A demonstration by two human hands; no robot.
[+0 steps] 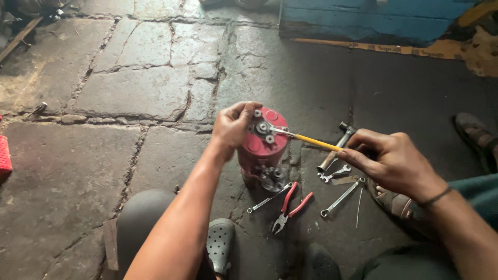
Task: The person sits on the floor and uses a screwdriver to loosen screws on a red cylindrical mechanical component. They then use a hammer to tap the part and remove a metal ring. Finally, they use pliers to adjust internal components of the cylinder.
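A red cylindrical motor housing (262,148) stands upright on the stone floor, with bolts and a metal fitting on its top face. My left hand (232,124) grips the top left edge of it, fingers on the fittings. My right hand (386,161) holds the handle end of a yellow-shafted screwdriver (311,141), whose metal tip rests on the fittings atop the housing.
Red-handled pliers (288,207), two combination wrenches (342,197) and a metal hammer (334,150) lie on the floor just right of the housing. My knees and grey clogs (220,243) are below. A blue panel (373,21) stands at the back right, a red crate (4,155) at left.
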